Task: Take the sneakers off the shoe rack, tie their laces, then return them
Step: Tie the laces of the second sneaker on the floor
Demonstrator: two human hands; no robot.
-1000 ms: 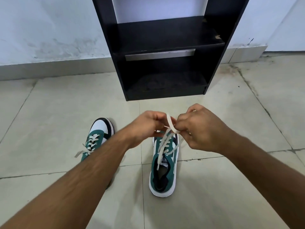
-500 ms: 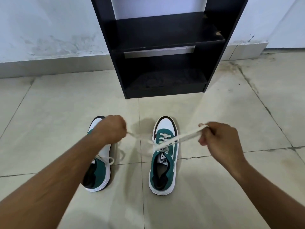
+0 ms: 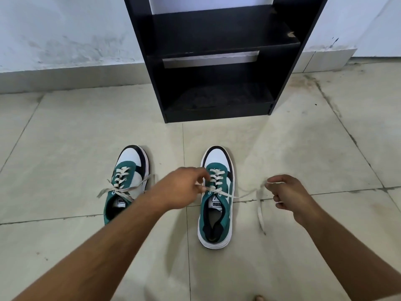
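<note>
- Floor tiles (image 3: pixel 65 137) lay bare on every side of the shoes, with open room at 9 o'clock and 3 o'clock and a clear strip between the toes and the rack's front edge.
- Shoe rack (image 3: pixel 217 40), black, stood at 12 o'clock against the wall (image 3: pixel 65 29), its two visible shelves holding nothing.
- Two sneakers sat side by side on the tiles, toes toward 12 o'clock, well apart from each other.
- Left sneaker (image 3: pixel 128 183) lay at 10 o'clock, its lace ends lying loose to both sides.
- Right sneaker (image 3: pixel 217 198) sat near the middle, and its lace (image 3: pixel 247 194) ran taut out toward 3 o'clock.
- Left hand (image 3: pixel 180 190) was pinched narrow on the lace by the top eyelets, touching the shoe.
- Right hand (image 3: pixel 286 194) was closed on the other lace end, whose loose tail hung down toward 5 o'clock.
- Two forearms came in from 7 and 5 o'clock.
</note>
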